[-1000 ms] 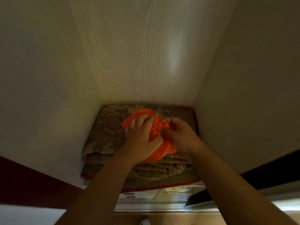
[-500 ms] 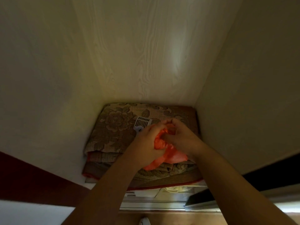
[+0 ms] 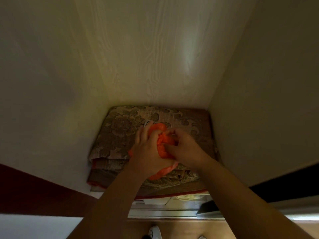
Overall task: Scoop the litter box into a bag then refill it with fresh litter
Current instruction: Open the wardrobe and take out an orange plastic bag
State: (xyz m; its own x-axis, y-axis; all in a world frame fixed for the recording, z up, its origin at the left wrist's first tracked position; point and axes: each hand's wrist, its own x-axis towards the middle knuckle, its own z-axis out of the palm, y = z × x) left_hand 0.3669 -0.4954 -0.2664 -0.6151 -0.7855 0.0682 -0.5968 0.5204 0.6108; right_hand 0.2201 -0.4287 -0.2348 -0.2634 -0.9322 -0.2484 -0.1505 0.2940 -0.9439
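An orange plastic bag (image 3: 163, 144) lies crumpled on a folded floral cloth (image 3: 120, 131) inside a tall cabinet. My left hand (image 3: 146, 149) grips the bag's left side and my right hand (image 3: 183, 147) pinches its bunched top from the right. A corner of a pale slotted litter scoop (image 3: 147, 123) peeks out just beyond my left fingers, mostly hidden by the bag and hand. No litter box is in view.
White wood-grain cabinet walls (image 3: 138, 57) close in at the back and both sides. Under the folded cloth sit white boxes (image 3: 155, 201) at the shelf's front edge. A dark red panel (image 3: 34, 192) is at lower left; wooden floor and white shoes (image 3: 155, 232) are below.
The bag's top has bulged up over the scoop, which showed plainly half a second ago and is now nearly covered. Both hands stay on the bag, shifted slightly.
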